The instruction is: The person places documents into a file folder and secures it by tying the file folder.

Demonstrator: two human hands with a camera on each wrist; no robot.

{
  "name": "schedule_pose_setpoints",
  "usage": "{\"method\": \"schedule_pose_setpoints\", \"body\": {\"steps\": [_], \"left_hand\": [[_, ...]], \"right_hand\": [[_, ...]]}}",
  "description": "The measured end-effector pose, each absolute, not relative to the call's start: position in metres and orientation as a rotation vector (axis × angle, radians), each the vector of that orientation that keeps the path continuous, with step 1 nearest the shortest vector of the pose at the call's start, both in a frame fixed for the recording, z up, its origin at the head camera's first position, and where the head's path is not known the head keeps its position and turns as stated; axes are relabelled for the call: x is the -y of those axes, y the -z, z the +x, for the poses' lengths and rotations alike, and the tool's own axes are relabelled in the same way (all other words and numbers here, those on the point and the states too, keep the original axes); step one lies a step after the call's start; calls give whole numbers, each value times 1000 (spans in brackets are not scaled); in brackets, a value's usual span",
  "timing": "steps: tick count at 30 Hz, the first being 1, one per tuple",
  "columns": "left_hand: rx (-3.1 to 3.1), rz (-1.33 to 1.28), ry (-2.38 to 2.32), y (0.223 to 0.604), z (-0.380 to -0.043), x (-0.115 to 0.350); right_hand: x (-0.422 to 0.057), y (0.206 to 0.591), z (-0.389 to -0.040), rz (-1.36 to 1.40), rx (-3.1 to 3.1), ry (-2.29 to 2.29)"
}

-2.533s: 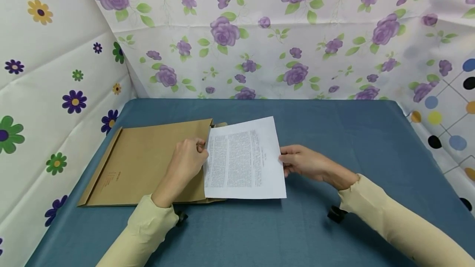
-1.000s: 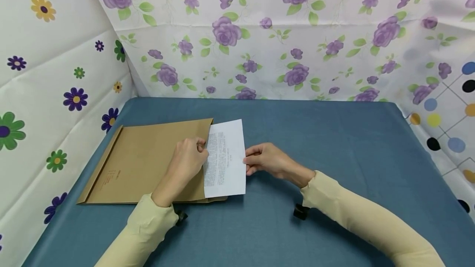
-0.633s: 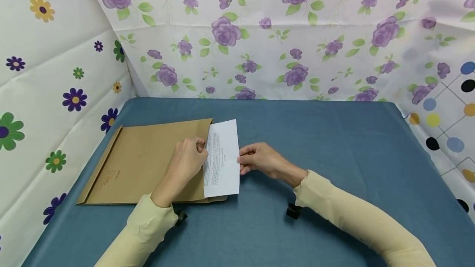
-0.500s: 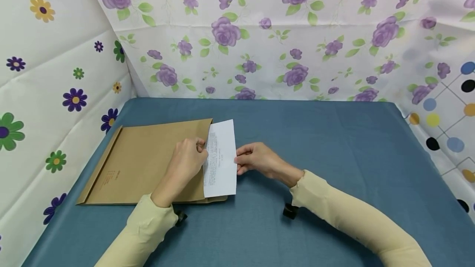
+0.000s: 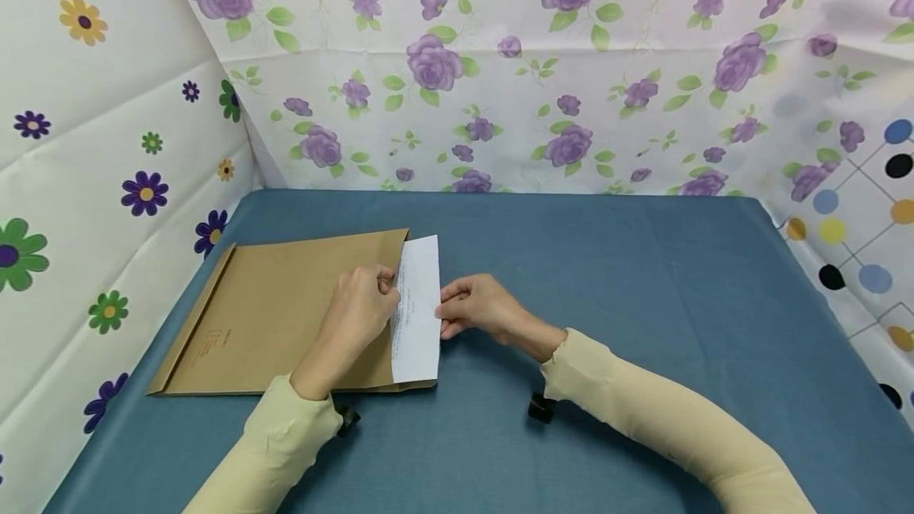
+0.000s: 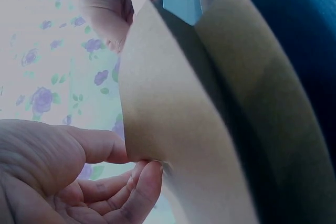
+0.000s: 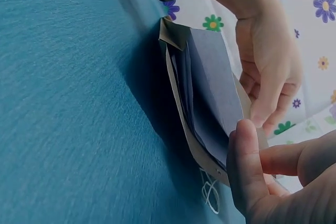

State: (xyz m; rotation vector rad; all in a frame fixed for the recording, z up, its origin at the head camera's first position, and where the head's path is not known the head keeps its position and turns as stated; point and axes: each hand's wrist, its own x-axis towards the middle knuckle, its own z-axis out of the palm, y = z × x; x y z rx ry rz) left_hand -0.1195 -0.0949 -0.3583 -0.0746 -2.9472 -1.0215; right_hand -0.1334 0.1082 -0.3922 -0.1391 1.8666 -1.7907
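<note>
A brown kraft-paper file envelope (image 5: 286,316) lies on the left half of the table, its mouth facing right. My left hand (image 5: 360,308) pinches the top layer at that mouth, and the left wrist view shows thumb and fingertips on the lifted envelope edge (image 6: 173,103). Out of the mouth sticks a strip of white printed paper (image 5: 420,316); the rest is hidden inside the envelope. My right hand (image 5: 478,308) pinches the paper's outer edge between thumb and fingers. In the right wrist view the paper (image 7: 210,72) stands between the parted layers of the mouth.
A thin white string (image 7: 210,192) hangs from the envelope's mouth side. Blue cloth (image 5: 607,260) covers the table. Floral sheets (image 5: 571,86) hang behind and at both sides. A dark camera (image 5: 543,407) is strapped under the right wrist.
My right hand has moved left with the paper, which has slid deeper into the envelope, so a narrower strip shows. The left hand has stayed at the envelope's mouth.
</note>
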Motion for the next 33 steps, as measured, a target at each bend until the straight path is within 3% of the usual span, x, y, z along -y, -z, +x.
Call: {"method": "schedule_pose_setpoints", "body": {"steps": [33], "left_hand": [[2939,-140,1012,358,-120,98]], "right_hand": [[-61,402,-140,-169,-1954,1740]]}}
